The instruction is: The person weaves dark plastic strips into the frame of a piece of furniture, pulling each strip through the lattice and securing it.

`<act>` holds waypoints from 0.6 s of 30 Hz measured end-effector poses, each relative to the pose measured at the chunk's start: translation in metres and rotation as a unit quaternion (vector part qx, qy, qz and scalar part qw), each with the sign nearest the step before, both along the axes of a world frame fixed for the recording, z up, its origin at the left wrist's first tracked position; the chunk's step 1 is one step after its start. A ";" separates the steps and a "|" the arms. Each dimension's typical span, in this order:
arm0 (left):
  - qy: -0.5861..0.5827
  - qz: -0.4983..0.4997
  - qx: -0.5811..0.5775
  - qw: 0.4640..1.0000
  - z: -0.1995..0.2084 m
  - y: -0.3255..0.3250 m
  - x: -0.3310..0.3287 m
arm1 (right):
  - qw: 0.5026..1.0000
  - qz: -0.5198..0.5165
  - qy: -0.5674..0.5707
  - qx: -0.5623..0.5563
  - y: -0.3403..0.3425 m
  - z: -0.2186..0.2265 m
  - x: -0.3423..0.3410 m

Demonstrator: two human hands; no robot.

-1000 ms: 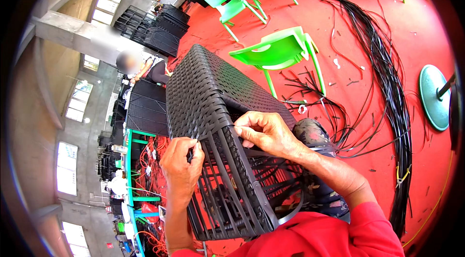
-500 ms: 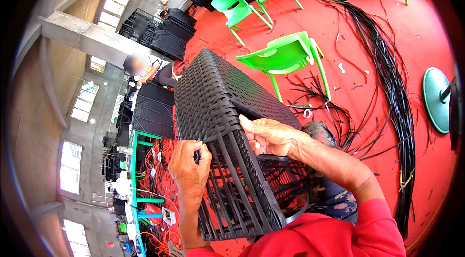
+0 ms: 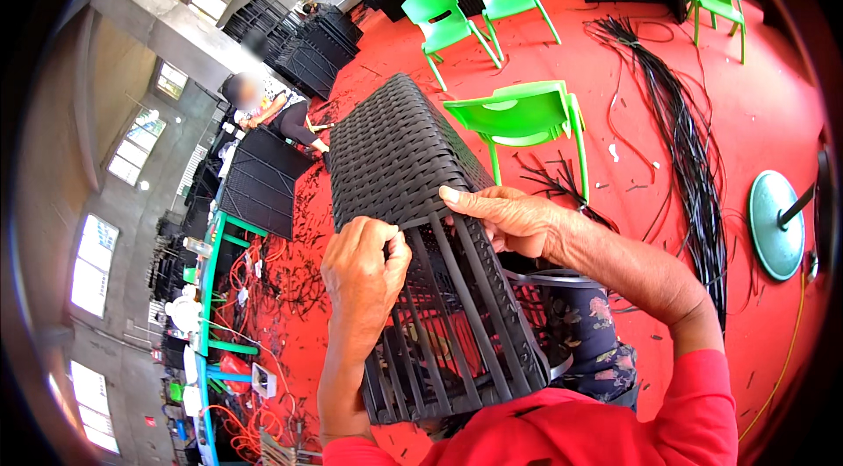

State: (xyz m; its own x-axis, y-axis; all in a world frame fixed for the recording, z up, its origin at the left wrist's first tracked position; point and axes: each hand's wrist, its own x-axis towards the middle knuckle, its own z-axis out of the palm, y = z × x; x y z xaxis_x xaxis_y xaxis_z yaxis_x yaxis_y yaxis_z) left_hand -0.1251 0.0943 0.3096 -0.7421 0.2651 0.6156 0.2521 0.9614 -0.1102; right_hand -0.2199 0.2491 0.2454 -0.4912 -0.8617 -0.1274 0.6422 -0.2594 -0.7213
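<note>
A tall, boxy black wicker piece (image 3: 391, 145) stands tilted in front of me. Its far part is closely woven from flat strips, while bare lengthwise strips (image 3: 448, 325) span the near part with gaps between them. At the left end of the weave's edge, my left hand (image 3: 364, 277) is closed in a pinch; a dark strip end showed in it a moment ago, though the fingers now mostly hide it. My right hand (image 3: 518, 218) grips the right corner of that edge, thumb on top and fingers curled underneath, partly hidden.
Behind the wicker piece stands a green chair (image 3: 518, 115), with more green chairs (image 3: 437, 22) farther back. A long bundle of black strips (image 3: 680, 145) lies on the red floor to the right, near a round teal base (image 3: 777, 224). A person (image 3: 277, 110) sits far left.
My view has shifted, and the wicker piece stands at a slightly different tilt. My left hand has turned and moved a little up and right; the right hand keeps its grip at the corner.
</note>
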 end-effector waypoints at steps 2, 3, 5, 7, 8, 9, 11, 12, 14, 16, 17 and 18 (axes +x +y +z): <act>0.001 -0.005 0.003 1.000 0.002 0.002 0.001 | 0.999 0.012 0.036 0.030 -0.002 -0.005 -0.009; -0.005 -0.012 0.015 1.000 0.002 0.001 -0.001 | 0.996 0.004 0.060 0.062 -0.002 -0.004 -0.011; -0.016 -0.021 0.044 0.999 0.001 -0.004 0.001 | 0.985 -0.032 0.112 0.129 -0.002 0.000 -0.010; -0.060 -0.036 0.192 0.979 -0.003 -0.019 0.004 | 0.982 -0.056 0.096 0.150 -0.002 0.006 -0.004; -0.051 -0.046 0.265 0.962 -0.003 -0.027 0.011 | 0.988 -0.041 0.091 0.119 -0.002 0.002 -0.006; -0.041 -0.057 0.335 0.940 -0.003 -0.034 0.019 | 0.988 -0.048 0.084 0.118 -0.002 0.004 -0.005; -0.070 -0.087 0.356 0.928 -0.010 -0.057 0.035 | 0.988 -0.070 0.067 0.124 -0.002 0.002 -0.003; -0.086 -0.073 0.342 0.933 -0.011 -0.064 0.043 | 0.986 -0.093 0.064 0.119 -0.004 0.007 0.001; -0.119 -0.057 0.356 0.925 -0.020 -0.078 0.053 | 0.988 -0.078 0.066 0.113 -0.001 0.009 0.003; -0.140 -0.053 0.359 0.921 -0.019 -0.083 0.054 | 0.990 -0.055 0.070 0.105 0.003 0.009 0.001; -0.151 -0.052 0.361 0.919 -0.018 -0.086 0.052 | 0.989 -0.065 0.079 0.107 0.002 0.009 0.002; -0.135 -0.062 0.392 0.908 -0.023 -0.090 0.046 | 0.987 -0.075 0.088 0.108 0.001 0.010 0.003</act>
